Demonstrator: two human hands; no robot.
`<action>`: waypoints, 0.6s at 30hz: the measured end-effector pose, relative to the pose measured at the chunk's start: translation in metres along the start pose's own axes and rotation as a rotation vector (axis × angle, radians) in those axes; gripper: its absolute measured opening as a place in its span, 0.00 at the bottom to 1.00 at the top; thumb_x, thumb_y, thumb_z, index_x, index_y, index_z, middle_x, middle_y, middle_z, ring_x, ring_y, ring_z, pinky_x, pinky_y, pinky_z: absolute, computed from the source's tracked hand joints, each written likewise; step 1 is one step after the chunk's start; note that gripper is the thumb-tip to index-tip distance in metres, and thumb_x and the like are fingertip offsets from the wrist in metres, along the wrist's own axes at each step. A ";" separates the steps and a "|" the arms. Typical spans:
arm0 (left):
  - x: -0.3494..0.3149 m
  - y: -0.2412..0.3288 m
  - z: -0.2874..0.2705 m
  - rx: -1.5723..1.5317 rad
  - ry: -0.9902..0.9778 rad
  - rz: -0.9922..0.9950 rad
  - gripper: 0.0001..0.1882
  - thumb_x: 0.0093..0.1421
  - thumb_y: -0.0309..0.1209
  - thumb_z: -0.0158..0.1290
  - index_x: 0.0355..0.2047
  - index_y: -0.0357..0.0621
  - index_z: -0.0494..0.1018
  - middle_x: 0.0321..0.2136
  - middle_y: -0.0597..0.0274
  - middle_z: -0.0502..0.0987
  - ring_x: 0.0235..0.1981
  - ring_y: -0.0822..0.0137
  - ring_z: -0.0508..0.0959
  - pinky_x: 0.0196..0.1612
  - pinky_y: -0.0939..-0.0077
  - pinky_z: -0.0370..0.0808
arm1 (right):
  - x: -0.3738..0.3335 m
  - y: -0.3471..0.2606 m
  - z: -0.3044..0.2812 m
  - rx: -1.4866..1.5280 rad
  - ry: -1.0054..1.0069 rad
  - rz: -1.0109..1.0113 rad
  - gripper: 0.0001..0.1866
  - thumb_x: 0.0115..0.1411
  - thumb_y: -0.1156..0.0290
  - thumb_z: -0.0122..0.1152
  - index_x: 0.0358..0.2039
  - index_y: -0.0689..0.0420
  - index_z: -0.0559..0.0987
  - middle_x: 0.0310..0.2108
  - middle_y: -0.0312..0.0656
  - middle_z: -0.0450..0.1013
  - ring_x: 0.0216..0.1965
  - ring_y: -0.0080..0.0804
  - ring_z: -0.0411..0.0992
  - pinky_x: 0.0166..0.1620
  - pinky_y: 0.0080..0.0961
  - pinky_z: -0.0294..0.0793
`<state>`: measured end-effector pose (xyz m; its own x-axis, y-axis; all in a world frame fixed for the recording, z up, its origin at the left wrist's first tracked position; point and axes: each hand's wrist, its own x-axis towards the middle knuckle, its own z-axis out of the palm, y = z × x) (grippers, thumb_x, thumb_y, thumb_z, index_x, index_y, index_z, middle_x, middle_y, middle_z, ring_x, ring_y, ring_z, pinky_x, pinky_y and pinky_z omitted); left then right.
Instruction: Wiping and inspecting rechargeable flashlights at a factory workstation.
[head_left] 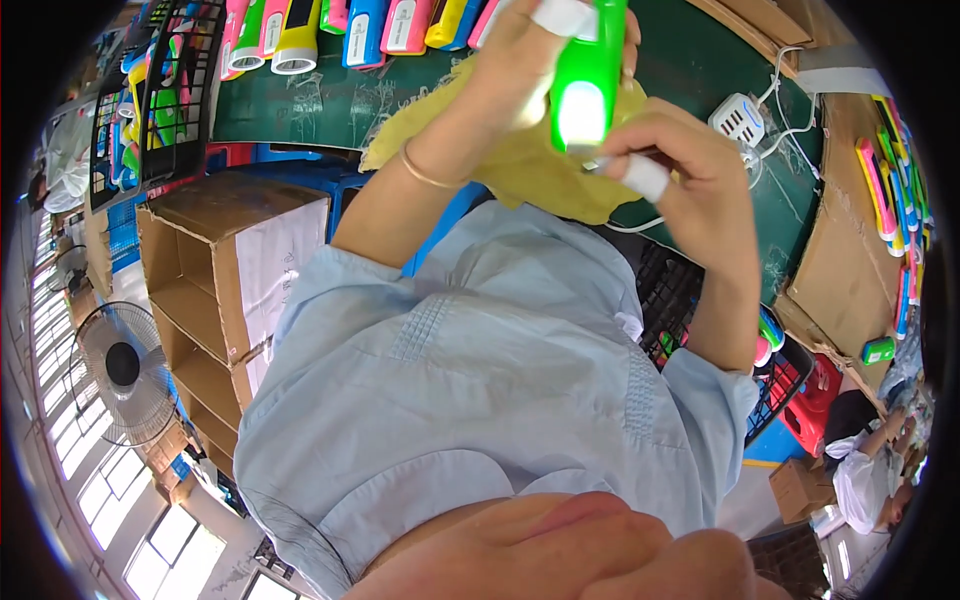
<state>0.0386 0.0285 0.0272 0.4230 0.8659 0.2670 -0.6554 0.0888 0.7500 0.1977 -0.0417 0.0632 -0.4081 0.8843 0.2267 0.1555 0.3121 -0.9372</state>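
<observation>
While the worker in the light blue short-sleeved shirt [470,340] works at a dark green tabletop [300,105], the left hand [515,65] grips a bright green plastic torch [592,60], its fingers wrapped round the body and a white glow filling the near end. That torch is up above a crumpled yellow cloth [435,130]. The right hand [690,150] comes in from the other side, thumb and forefinger closed on a small pale piece [588,154] right by the lit end; between the glare and its size, I cannot tell whether it is joined to the torch. Each hand has 1 digit bound in white wrap. A thin white cable [637,228] shows beside the cloth, near a white multi-port charging block [738,118]. From where I stand, this looks like checking 1 torch, perhaps by plugging in a charging lead. The next move would seem to call for a steady left grip and a straight push or pull with the right fingertips, before the torch joins the pink, blue and yellow torches [405,25] along the far side.
</observation>
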 end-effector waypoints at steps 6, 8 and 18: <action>-0.004 0.001 0.006 -0.388 0.078 -0.153 0.32 0.58 0.61 0.39 0.46 0.43 0.64 0.30 0.63 0.68 0.31 0.68 0.69 0.35 0.76 0.69 | -0.025 0.025 0.042 -0.498 0.170 -0.517 0.15 0.38 0.77 0.63 0.31 0.60 0.74 0.26 0.41 0.65 0.29 0.36 0.66 0.29 0.28 0.66; -0.003 0.000 -0.002 -0.244 0.143 -0.096 0.31 0.58 0.60 0.39 0.46 0.46 0.63 0.29 0.66 0.66 0.30 0.70 0.67 0.32 0.78 0.68 | -0.036 0.031 0.045 -0.548 0.045 -0.670 0.14 0.37 0.78 0.62 0.29 0.60 0.76 0.27 0.38 0.67 0.26 0.32 0.66 0.26 0.26 0.64; -0.032 -0.012 0.009 0.294 -0.119 0.118 0.42 0.46 0.67 0.49 0.44 0.39 0.64 0.27 0.56 0.73 0.32 0.62 0.73 0.39 0.68 0.70 | -0.026 0.038 0.066 -0.115 0.512 0.080 0.28 0.40 0.63 0.73 0.38 0.62 0.70 0.29 0.43 0.66 0.31 0.36 0.68 0.32 0.29 0.68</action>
<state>0.0388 -0.0044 0.0155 0.4367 0.7966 0.4179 -0.5026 -0.1692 0.8478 0.1550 -0.0754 0.0042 0.0963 0.9543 0.2828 0.2773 0.2471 -0.9285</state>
